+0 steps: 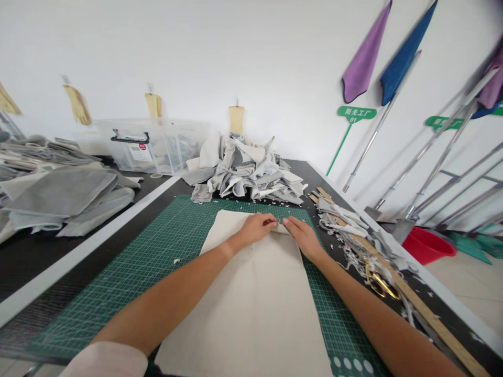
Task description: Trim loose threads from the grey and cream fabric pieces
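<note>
A cream cloth lies flat on the green cutting mat in front of me. Both arms reach forward to its far edge. My left hand rests on the cloth's far end with fingers curled, pinching a fold of the fabric. My right hand lies beside it, fingers pressed down on the same folded edge. The two hands nearly touch at the fingertips.
A heap of grey and white fabric scraps sits beyond the mat. Gold-handled scissors and a wooden ruler lie at the right among offcuts. Stacked grey cloth and a clear plastic bin are at the left. A red basin stands on the floor.
</note>
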`<control>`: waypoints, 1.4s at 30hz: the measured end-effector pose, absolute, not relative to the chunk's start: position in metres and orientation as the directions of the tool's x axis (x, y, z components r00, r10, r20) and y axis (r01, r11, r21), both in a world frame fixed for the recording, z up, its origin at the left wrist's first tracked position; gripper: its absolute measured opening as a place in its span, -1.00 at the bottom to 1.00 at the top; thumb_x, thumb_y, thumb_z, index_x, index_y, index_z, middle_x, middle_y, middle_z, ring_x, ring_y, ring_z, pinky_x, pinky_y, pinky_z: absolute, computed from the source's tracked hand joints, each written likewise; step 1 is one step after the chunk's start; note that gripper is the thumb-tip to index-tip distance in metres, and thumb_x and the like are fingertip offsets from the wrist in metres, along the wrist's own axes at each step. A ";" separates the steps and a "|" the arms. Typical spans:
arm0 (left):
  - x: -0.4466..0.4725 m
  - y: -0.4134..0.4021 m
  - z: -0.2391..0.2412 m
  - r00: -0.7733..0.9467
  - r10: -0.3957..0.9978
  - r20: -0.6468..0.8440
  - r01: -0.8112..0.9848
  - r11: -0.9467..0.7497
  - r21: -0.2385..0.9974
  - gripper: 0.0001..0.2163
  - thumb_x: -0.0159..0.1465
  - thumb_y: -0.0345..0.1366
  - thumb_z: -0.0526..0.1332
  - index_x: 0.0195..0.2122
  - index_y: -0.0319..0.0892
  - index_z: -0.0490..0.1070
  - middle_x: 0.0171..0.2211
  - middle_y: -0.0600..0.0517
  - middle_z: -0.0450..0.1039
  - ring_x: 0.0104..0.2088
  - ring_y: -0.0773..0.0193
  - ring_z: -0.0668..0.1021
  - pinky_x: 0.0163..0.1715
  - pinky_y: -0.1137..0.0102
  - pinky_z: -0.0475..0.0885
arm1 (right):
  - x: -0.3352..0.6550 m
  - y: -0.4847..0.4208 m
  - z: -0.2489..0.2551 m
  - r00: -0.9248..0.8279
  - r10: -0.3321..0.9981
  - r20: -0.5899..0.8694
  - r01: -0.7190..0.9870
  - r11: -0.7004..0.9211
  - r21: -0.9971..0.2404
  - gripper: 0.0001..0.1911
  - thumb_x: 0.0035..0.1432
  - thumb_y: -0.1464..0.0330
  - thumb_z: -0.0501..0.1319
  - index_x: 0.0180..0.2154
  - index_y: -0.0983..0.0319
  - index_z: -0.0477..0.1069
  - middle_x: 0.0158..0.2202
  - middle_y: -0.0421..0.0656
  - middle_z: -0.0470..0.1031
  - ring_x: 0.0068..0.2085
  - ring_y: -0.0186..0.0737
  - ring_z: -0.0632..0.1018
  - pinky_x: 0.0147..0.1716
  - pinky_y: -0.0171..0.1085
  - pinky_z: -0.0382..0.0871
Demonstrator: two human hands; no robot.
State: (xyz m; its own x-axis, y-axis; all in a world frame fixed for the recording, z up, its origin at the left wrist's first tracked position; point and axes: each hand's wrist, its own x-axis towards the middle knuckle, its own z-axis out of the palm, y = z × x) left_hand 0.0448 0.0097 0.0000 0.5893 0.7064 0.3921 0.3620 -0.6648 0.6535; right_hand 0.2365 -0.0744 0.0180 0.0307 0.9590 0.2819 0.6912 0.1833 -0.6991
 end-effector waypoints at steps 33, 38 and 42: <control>0.042 0.004 0.006 0.572 0.723 0.387 0.377 -0.651 0.659 -0.79 0.32 -0.16 0.16 -0.19 -0.07 0.57 -0.27 0.09 0.61 -0.22 0.24 0.56 0.08 0.34 0.31 | 0.237 -0.080 0.031 -0.050 0.976 0.213 0.748 0.178 -0.639 -0.51 0.34 -0.05 -0.03 -0.47 0.16 0.17 -0.52 -0.27 0.25 -0.43 -0.26 0.33 -0.43 -0.31 0.11; 0.043 0.007 0.001 0.579 0.717 0.389 0.370 -0.656 0.658 -0.81 0.31 -0.20 0.17 -0.19 -0.06 0.57 -0.28 0.10 0.61 -0.23 0.24 0.56 0.07 0.32 0.31 | 0.239 -0.080 0.027 -0.049 0.976 0.214 0.784 0.171 -0.597 -0.52 0.35 -0.05 -0.04 -0.45 0.15 0.17 -0.52 -0.27 0.29 -0.44 -0.26 0.35 -0.43 -0.29 0.09; 0.043 0.007 -0.001 0.558 0.727 0.400 0.393 -0.656 0.644 -0.82 0.30 -0.19 0.19 -0.20 -0.05 0.58 -0.27 0.10 0.62 -0.21 0.23 0.55 0.06 0.32 0.31 | 0.240 -0.081 0.025 -0.052 0.977 0.206 0.814 0.161 -0.557 -0.52 0.35 -0.06 -0.06 -0.43 0.14 0.20 -0.50 -0.25 0.33 -0.44 -0.25 0.37 -0.44 -0.28 0.09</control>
